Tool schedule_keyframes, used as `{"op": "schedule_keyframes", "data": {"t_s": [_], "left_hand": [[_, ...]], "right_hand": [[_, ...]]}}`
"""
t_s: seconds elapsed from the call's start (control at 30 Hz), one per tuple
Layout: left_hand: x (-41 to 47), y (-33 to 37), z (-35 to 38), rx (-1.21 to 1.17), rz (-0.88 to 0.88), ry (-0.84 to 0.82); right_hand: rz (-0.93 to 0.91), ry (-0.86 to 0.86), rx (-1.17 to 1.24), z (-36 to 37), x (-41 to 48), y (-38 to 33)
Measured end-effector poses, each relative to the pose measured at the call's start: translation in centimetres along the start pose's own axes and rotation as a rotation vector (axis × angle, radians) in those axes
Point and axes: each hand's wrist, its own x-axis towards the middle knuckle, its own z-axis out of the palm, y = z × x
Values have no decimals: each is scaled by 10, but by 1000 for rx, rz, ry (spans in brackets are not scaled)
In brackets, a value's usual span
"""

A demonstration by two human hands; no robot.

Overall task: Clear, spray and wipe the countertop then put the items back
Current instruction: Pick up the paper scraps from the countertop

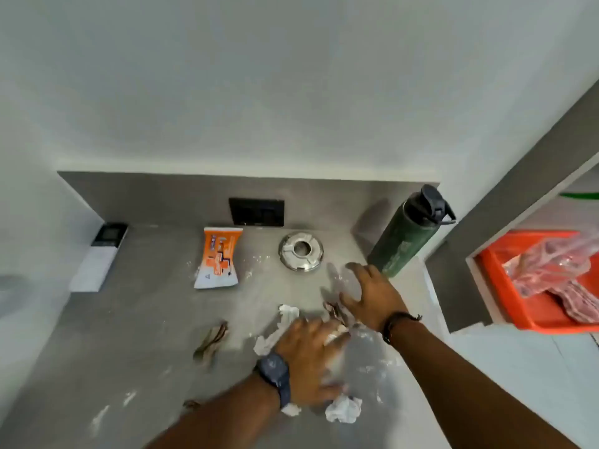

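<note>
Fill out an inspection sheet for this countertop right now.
Surface: grey countertop, streaked with white powder.
Job's things: orange-and-white packet, round steel disc, dark green metal bottle with black cap, white remote with dark screen; all on it, not cleared.
Clutter: crumpled white paper pieces, brown scraps.
Grippers: left hand presses flat on the paper; right hand open, fingers spread, near the bottle's base.
Cables: nothing seen.
Surroundings: black wall plate on the backsplash; orange tray holding a plastic bag, at right.

Grey countertop; bottle, orange packet, steel ring, crumpled tissues, perhaps a remote
</note>
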Motion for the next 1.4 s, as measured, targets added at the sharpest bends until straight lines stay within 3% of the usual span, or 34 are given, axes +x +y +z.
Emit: {"op": "schedule_keyframes", "data": {"t_s": [0.13,0.27,0.37,0.57,0.77,1.0,1.23,1.4], "left_hand": [[-7,35,53,-38,207,-350],[-8,47,68,161,377,-261],[-8,56,73,158,381,-216],[3,61,54,206,299,-251],[-22,43,28,30,145,68],[-65,20,41,100,107,-112],[-72,14,63,59,-4,-75],[-68,4,61,37,-37,-117]], "right_hand": [[-59,-246,-74,30,-3,19],[-205,-259,-183,47,-1,26],[-265,-230,-168,52,-3,29],[-215,-134,-73,40,-6,18],[-404,-55,-6,29,-1,-20],[-516,-102,-60,72,-5,-58],[-574,-204,-306,100,-13,-57],[-616,-158,-270,105,-5,-63]]}}
